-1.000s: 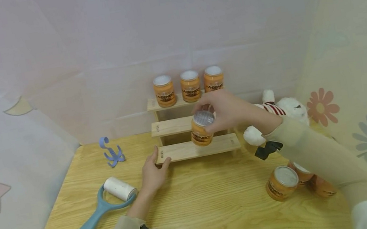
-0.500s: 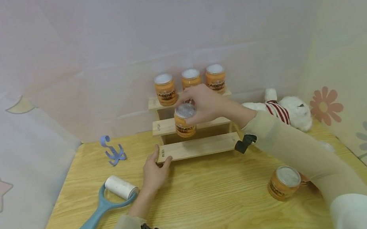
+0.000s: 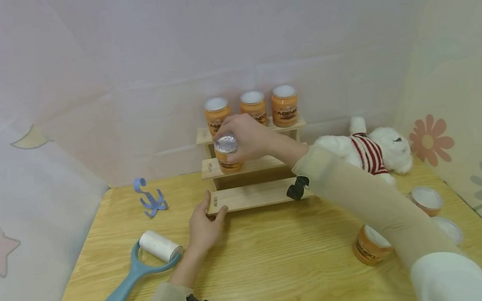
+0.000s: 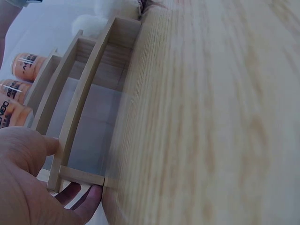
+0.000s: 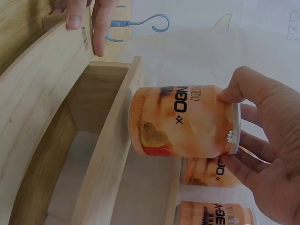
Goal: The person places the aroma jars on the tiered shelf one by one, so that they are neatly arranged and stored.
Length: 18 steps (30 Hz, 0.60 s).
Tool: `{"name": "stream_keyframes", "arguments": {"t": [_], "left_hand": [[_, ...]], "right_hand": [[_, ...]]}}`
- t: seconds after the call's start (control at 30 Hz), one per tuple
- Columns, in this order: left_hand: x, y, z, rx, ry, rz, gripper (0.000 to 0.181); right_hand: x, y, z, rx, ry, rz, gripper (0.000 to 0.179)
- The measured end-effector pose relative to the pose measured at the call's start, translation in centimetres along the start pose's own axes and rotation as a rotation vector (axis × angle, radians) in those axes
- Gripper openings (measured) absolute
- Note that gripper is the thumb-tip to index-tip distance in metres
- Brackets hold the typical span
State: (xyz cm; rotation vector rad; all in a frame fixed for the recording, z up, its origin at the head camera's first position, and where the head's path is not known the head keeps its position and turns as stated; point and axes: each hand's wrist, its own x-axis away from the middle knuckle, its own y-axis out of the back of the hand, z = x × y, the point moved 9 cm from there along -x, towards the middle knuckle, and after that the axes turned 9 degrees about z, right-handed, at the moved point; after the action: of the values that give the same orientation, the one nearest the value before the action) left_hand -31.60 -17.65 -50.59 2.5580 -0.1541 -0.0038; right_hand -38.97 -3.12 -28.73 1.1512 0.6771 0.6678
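My right hand point(image 3: 248, 136) grips an orange can point(image 5: 180, 124) near its silver lid, thumb on one side and fingers on the other. The can stands upright at the left part of the middle step of a three-step wooden shelf point(image 3: 253, 196); whether its base fully rests there I cannot tell. At the shelf's left end, my left hand point(image 3: 202, 229) holds the lowest step, its thumb on top and fingers round the end, as the left wrist view shows. Along the top step stand three more orange cans, among them the right one point(image 3: 285, 106).
Loose orange cans, one of them point(image 3: 370, 248) in front, stand at the right, partly behind my right sleeve. A white plush toy point(image 3: 369, 151) lies right of the shelf. To the left are a blue-handled lint roller point(image 3: 125, 287) and a blue hook point(image 3: 152, 201).
My right hand has carried the orange can leftward and back, from above the lowest step to the left of the middle step. The left hand has stayed on the shelf.
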Motion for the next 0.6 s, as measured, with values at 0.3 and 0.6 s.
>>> {"name": "stream_keyframes", "arguments": {"t": [0.3,0.6], "left_hand": [[0.2,0.2,-0.3,0.005,-0.006,-0.008,0.081],[0.3,0.2,-0.3,0.023,-0.005,-0.013,0.081]], "right_hand": [[-1.2,-1.2,-0.2,0.005,-0.003,0.030,0.050],[-1.4,-2.2,0.2,0.093,0.068,0.101,0.050]]}}
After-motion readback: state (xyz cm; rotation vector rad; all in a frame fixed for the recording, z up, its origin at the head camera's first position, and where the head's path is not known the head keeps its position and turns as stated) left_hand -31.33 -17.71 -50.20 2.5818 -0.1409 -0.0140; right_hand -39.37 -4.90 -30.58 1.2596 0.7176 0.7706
